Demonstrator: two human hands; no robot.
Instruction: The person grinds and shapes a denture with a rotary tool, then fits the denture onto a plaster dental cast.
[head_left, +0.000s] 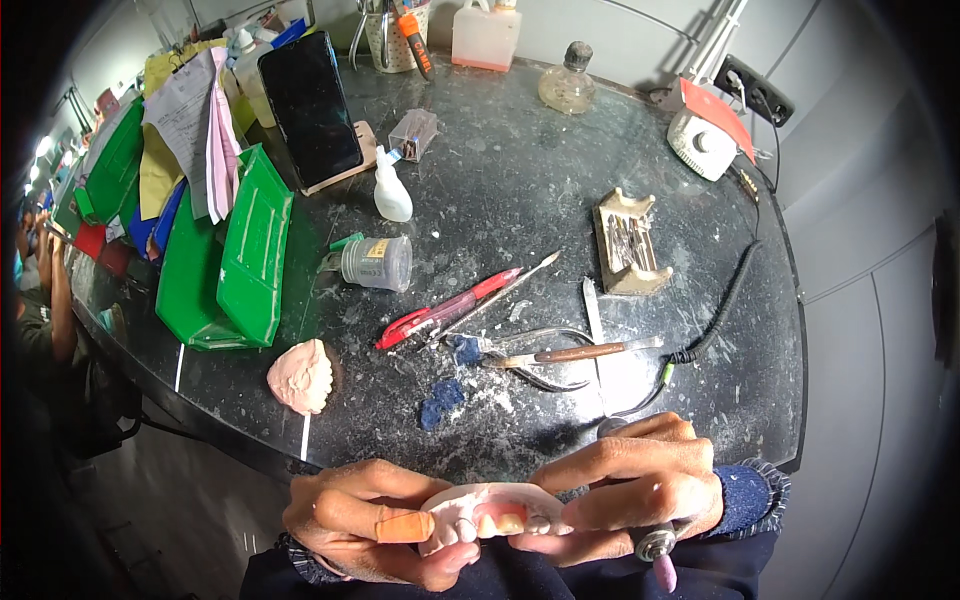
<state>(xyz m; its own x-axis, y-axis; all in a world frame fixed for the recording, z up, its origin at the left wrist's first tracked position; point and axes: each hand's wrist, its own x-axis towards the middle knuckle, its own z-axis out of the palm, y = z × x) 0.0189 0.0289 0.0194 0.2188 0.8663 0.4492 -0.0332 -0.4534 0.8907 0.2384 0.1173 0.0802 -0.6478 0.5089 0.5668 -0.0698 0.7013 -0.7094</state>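
Close to my lap, my left hand (350, 505) is closed around one side of a pale plaster dental cast (478, 497), its thumb on the near side. An orange wrap circles one of its fingers. Cream-coloured teeth and a pink gum area show in the middle of the cast. My right hand (650, 475) is closed too, its fingertips touching the cast's right side. It also grips a metal handpiece (656, 542), whose pink grinding tip (665, 574) points down, away from the cast. Fingers hide much of the handpiece and both ends of the cast.
A pinkish plaster model (302, 377) lies at the bench's left edge. Ahead are a red pen (450, 306), a brush (580, 353), blue scraps (441, 403) and a bur holder (630, 243). A black cord (725, 305) runs along the right. Green bins (255, 250) stand left.
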